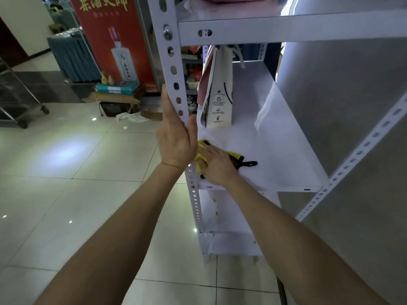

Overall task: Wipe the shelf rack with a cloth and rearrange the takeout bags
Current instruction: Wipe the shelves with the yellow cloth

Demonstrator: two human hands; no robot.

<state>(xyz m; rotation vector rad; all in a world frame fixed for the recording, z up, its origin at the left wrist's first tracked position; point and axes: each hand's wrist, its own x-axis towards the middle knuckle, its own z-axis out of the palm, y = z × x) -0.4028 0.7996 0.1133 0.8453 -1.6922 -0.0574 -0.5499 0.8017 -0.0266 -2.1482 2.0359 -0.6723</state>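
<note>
Cloth (234, 155), yellow with black trim, lies at the front edge of the middle shelf (275, 150). Its long axis runs from 10 o'clock to 4 o'clock, and the black loop points to 4. I have the right hand (217, 165) flat on it, fingers (209, 149) straight and pressing down. The left hand (176, 139) clasps the rack's front post (174, 69) between thumb and fingers. At 12 o'clock from the cloth a takeout bag (219, 93) stands upright, narrow side toward me, apart from the cloth.
</note>
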